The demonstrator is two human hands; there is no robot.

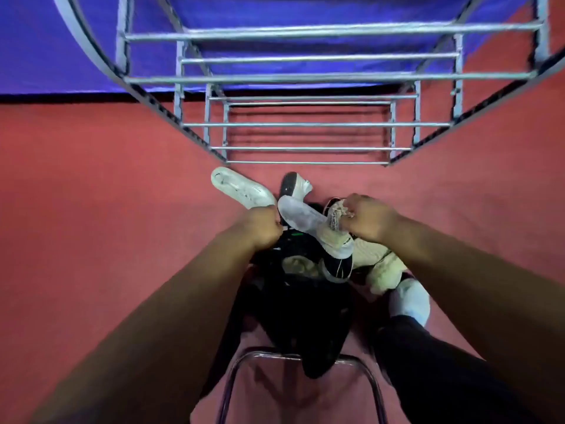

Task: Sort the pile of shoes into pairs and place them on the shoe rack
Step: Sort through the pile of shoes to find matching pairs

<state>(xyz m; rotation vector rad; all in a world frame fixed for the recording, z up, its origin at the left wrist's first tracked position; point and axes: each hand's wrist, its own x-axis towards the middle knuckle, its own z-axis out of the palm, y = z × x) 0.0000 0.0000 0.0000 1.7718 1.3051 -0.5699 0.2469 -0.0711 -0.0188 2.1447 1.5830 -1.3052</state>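
A pile of shoes (318, 258) lies on the red floor in front of a metal shoe rack (308, 125) whose bars hold no shoes. My left hand (263, 228) is closed around the heel of a white sneaker (241, 188) that points up and to the left. My right hand (368, 218) pinches the tongue and laces of a cream sneaker (321, 228) whose white sole faces up. Between them a black-and-white shoe (293, 183) stands on end. Dark shoes (308, 255) and another cream shoe (382, 267) sit lower in the pile.
A chair's metal frame (299, 359) is directly below me, with a black garment (305, 319) hanging over it. My foot in a white sock (411, 301) rests right of the pile. A blue sheet (61, 50) hangs behind the rack. Red floor stretches on both sides.
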